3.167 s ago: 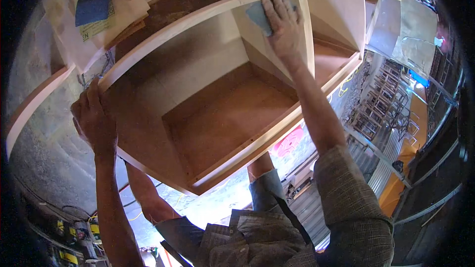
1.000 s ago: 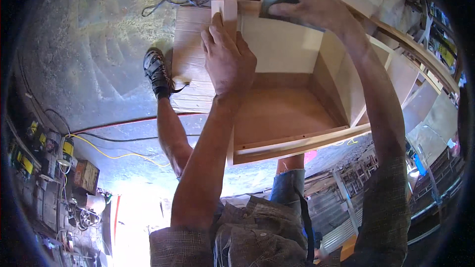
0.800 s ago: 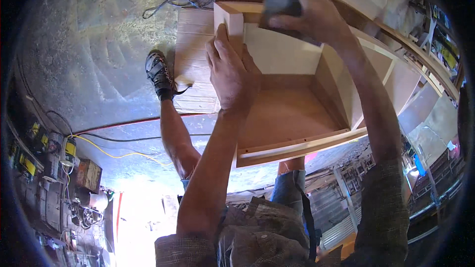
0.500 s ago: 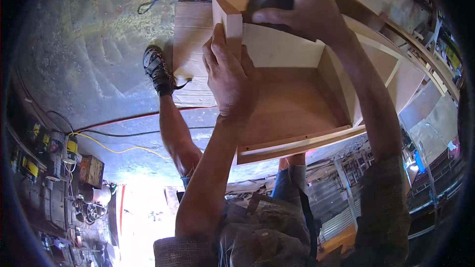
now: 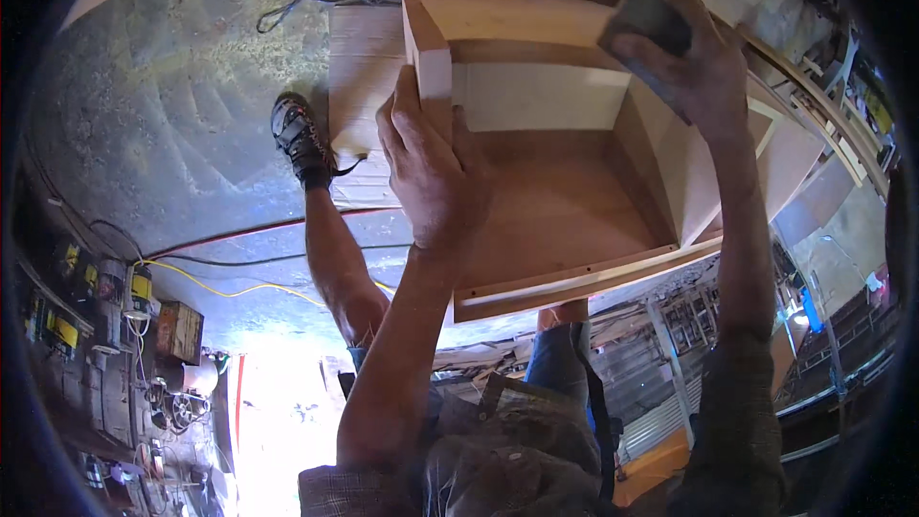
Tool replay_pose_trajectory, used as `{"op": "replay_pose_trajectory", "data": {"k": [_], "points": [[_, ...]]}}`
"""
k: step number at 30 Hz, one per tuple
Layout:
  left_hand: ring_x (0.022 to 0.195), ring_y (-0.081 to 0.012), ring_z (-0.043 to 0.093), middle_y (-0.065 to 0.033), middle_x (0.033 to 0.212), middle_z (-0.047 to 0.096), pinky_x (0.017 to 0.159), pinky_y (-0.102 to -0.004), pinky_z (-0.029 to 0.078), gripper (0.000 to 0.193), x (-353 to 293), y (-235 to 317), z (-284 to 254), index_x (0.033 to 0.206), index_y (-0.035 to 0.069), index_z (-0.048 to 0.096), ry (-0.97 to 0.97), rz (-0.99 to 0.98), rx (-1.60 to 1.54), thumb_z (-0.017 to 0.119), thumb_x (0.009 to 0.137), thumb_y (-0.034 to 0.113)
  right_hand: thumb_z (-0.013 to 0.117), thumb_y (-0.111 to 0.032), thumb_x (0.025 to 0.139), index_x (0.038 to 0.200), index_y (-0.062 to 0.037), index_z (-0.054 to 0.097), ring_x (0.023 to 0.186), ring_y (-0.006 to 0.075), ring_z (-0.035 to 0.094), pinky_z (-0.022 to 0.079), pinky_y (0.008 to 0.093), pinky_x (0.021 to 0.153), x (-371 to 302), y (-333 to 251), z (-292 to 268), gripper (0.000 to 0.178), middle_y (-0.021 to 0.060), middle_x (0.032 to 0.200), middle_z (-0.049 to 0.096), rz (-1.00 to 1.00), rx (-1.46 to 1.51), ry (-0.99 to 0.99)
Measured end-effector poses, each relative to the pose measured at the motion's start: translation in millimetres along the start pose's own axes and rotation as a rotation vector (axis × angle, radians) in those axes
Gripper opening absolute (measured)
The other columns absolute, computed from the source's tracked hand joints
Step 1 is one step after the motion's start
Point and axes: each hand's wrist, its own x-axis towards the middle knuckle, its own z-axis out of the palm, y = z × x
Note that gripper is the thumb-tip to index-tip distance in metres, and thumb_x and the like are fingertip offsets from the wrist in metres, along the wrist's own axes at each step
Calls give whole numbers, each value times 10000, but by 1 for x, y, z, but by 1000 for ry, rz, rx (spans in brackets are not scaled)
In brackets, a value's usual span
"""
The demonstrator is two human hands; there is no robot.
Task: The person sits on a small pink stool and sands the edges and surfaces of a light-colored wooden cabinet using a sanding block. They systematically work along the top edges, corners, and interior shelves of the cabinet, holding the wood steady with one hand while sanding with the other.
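A pale wooden cabinet carcass [image 5: 555, 201] with an open front sits before me, its inside showing a panelled base and back. My left hand [image 5: 433, 168] is wrapped round the cabinet's upright left end panel [image 5: 436, 81], fingers on the outer side and thumb toward the inside. At the upper right, my right hand [image 5: 713, 67] grips a dark rectangular sanding block [image 5: 654, 24] between thumb and fingers. The block is at the right part of the cabinet's far top rail [image 5: 536, 19]; whether it touches the wood I cannot tell.
A flattened cardboard sheet [image 5: 364, 86] lies on the concrete floor beside my left shoe [image 5: 299, 134]. Dark cord [image 5: 287, 10] lies beyond it, and a yellow cable [image 5: 230, 289] runs across the floor. Tools and a wooden box [image 5: 179, 330] stand at the left; timber strips [image 5: 842, 172] lie at the right.
My right hand has moved right with the sanding block, from near the left end panel to the rail's right part. My left hand has slid slightly down and left, still on the panel.
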Motion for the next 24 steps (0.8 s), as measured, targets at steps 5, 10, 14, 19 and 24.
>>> {"op": "replay_pose_trajectory", "data": {"k": [5, 10, 14, 19, 24], "points": [[1023, -456, 452, -275, 1052, 442, 875, -511, 373, 476, 2, 0, 0, 1240, -79, 348, -6, 9, -2, 536, 904, 201, 776, -498, 648, 1190, -163, 575, 865, 282, 668, 536, 377, 742, 11, -25, 18, 668, 107, 989, 670, -147, 36, 54], [1026, -455, 451, -267, 1046, 438, 882, -513, 369, 452, 2, 0, -1, 1222, -76, 355, -56, -56, -23, 537, 902, 186, 809, -456, 624, 1089, -79, 585, 866, 263, 659, 524, 358, 758, 28, -57, 24, 639, 121, 978, 654, -186, 95, -108], [1016, -449, 462, -261, 1057, 441, 872, -508, 383, 447, 2, 1, -4, 1249, -58, 343, -27, -15, -11, 531, 899, 150, 796, -439, 648, 1106, -130, 599, 871, 276, 660, 526, 371, 749, 7, -5, 6, 586, 104, 994, 661, -171, 1, -12], [1017, -441, 472, -258, 1088, 445, 853, -500, 409, 477, 0, -2, -1, 1304, -17, 323, -40, -40, -57, 523, 895, 127, 718, -380, 786, 1073, -100, 608, 892, 255, 657, 500, 365, 815, -21, 62, -31, 416, 98, 1009, 666, 304, -243, 150], [1023, -437, 476, -251, 1111, 449, 871, -490, 411, 480, 1, -1, -1, 1312, -12, 321, -36, -39, -29, 518, 894, 120, 695, -391, 811, 1112, -79, 579, 931, 264, 647, 486, 376, 840, -54, 48, -40, 449, 117, 1031, 666, 571, -80, 227]]}}
